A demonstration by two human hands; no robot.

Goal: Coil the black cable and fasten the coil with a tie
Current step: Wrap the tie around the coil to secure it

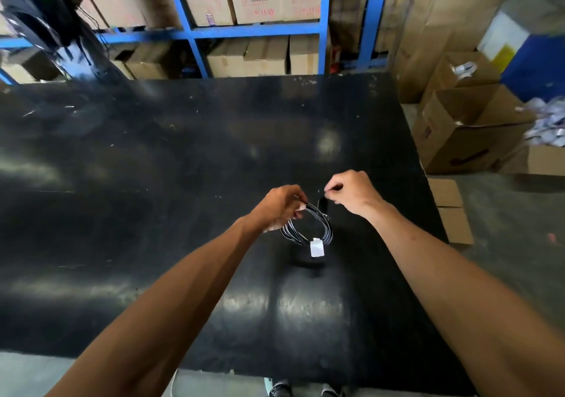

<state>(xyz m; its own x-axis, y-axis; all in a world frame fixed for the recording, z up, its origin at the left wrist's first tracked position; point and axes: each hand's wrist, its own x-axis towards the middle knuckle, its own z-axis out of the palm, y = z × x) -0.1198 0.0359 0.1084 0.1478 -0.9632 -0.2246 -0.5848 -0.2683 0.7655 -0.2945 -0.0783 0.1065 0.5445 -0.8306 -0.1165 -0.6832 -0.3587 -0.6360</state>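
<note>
The black cable (307, 225) is already gathered into several loops, held above the dark tabletop (153, 167) near its front middle. The left hand (282, 207) has its grip closed around the top left of the coil, keeping the loops bunched. The right hand (351, 193) pinches something small and dark at the top of the coil, probably the tie (322, 204), though it is too small to tell for sure. A white tag (316, 247) hangs from the coil's lower edge. To do this step well, the left hand should squeeze the strands tight and flat together while the right wraps the tie snugly across all loops, leaving none outside.
</note>
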